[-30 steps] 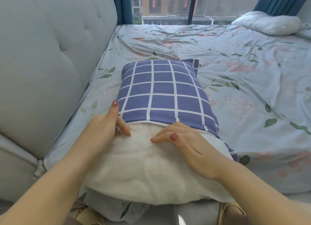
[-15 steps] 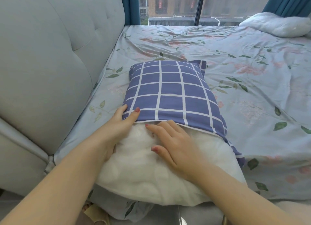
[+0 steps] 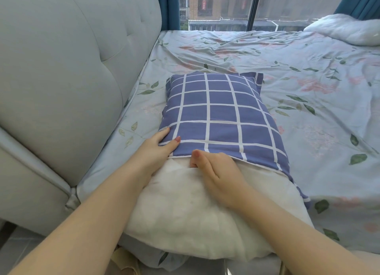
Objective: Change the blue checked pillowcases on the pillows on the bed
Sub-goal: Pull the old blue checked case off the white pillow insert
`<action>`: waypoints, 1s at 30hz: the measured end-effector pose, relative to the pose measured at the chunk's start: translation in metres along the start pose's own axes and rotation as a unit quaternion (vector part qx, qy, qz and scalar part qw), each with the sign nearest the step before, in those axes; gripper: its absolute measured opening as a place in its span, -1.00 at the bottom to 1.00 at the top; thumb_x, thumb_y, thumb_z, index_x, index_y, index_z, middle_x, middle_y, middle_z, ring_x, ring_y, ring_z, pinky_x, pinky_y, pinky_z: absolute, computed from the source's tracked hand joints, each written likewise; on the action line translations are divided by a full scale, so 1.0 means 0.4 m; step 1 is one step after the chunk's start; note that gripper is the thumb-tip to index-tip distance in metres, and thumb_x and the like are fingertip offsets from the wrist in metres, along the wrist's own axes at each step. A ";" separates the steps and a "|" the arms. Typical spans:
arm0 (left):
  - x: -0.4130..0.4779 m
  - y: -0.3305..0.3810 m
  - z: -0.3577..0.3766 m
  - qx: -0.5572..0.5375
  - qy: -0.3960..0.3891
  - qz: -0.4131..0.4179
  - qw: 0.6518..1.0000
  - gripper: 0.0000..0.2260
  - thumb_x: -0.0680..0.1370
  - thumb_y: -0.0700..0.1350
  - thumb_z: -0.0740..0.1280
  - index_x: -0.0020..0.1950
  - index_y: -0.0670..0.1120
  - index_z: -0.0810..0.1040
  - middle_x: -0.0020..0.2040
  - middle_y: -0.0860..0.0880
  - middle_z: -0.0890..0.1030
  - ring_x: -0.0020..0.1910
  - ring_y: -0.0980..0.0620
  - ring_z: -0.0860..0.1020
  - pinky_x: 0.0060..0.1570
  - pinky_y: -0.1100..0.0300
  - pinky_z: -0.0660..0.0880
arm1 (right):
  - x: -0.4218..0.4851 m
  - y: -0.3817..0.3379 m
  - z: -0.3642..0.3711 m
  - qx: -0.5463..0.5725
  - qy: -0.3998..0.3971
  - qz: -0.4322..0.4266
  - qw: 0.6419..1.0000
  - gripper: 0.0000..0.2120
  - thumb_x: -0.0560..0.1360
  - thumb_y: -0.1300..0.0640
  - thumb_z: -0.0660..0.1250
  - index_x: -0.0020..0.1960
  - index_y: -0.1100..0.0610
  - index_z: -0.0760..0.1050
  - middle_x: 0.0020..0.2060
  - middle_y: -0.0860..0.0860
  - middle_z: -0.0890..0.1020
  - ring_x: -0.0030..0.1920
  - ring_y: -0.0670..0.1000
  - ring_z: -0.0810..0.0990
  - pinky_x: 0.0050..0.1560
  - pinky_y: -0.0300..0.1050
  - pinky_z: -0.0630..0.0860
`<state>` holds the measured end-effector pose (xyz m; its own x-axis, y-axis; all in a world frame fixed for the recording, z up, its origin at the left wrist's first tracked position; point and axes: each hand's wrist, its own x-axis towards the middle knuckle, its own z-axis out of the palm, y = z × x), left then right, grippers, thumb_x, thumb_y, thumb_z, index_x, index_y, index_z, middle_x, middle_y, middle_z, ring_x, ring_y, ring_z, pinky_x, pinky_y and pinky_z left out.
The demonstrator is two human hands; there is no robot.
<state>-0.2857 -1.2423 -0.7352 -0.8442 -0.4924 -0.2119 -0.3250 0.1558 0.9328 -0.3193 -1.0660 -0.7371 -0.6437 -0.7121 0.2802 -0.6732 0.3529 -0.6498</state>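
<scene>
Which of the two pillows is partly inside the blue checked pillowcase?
The near pillow, whose blue checked pillowcase the left hand grips; the far pillow, at far right, lies bare white.

The blue checked pillowcase (image 3: 218,110) covers the far half of a white pillow (image 3: 195,223) at frame centre; its near half lies uncovered. Another bare pillow (image 3: 345,30) lies upper right.

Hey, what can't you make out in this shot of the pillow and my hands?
Head view only:
1. Right hand fingertips: tucked under the pillowcase hem, so its grip is unclear.
2. Far half of the white pillow: covered by the pillowcase.
3. White bundle at the far corner: cut off by the right edge; pillow or quilt, unclear.
</scene>
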 end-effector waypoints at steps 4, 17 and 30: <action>0.011 -0.006 0.008 -0.067 0.031 0.019 0.997 -0.59 0.52 -0.09 0.46 0.37 -0.03 0.55 0.30 0.06 0.58 0.25 0.09 0.56 0.36 0.11 0.43 | 0.004 -0.005 -0.013 0.023 0.000 0.030 0.999 -0.51 0.50 -0.33 -0.22 -0.35 -0.11 0.29 -0.45 -0.27 0.46 -0.34 -0.05 0.38 -0.20 -0.01 0.34; 0.053 -0.012 0.015 0.009 0.122 0.065 0.990 -0.88 0.43 -0.13 0.54 -0.29 0.01 0.69 -0.28 -0.03 0.69 -0.17 -0.03 0.65 0.04 -0.03 0.61 | 0.001 -0.022 -0.048 0.120 -0.035 0.042 0.991 -0.24 0.52 -0.34 -0.16 -0.28 0.36 0.33 -0.36 0.24 0.34 -0.28 0.17 0.29 -0.27 -0.05 0.19; 0.091 0.011 0.003 0.244 0.234 0.222 0.915 -0.84 0.57 -0.08 0.38 -0.07 -0.14 0.68 -0.19 -0.10 0.69 -0.17 -0.11 0.59 -0.23 0.13 0.36 | -0.044 -0.060 -0.108 0.199 -0.199 0.190 0.941 -0.37 0.60 -0.30 -0.10 -0.42 0.07 0.36 -0.48 -0.11 0.40 -0.42 -0.12 0.33 -0.24 -0.23 0.30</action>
<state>-0.3183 -1.2583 -0.7390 -0.7007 -0.5832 0.4110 -0.2422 0.7363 0.6318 -0.3076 -1.0356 -0.6959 -0.5702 -0.7793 -0.2598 -0.1827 0.4286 -0.8848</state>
